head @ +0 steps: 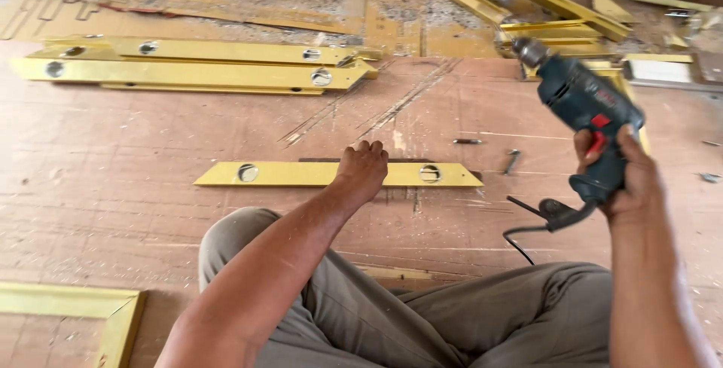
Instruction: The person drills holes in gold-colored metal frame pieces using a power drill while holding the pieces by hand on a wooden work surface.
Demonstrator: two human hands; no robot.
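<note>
Head view, the only 1 I've got, looking down over crossed legs in grey-brown trousers (422,315) onto a plywood floor (113,187).

Left hand (363,168) is out at 12 o'clock from the knees, knuckles up, fingers curled down onto a gold mitred strip (301,174). It's pressing on the strip rather than wrapping it, and how far the fingers fold under I can't tell. The strip lies flat with its long axis running 9 to 3 o'clock across my view, angled cuts at both ends and 2 round holes, 1 to either side of the hand.

Right hand (621,176) is up at about 2 o'clock, well clear of the floor, closed firmly round the grip of a blue-green electric drill (580,100). The chuck points up and away toward 11 o'clock, not down at the strip, and the black cord (527,225) trails from the base of the handle toward the lap.

So the left hand is on the strip, and the drill hand is well apart from it, off the strip's 3 o'clock end and above it. The nearer hole for the drill is the 3 o'clock one.

Small dark screws (512,161) lie on the floor between strip end and drill. At 11 o'clock, 2 more gold strips (188,73) with holes lie side by side; a gold frame corner (113,315) sits at 8 o'clock; offcuts (572,14) and sawdust pile at 1 o'clock.
</note>
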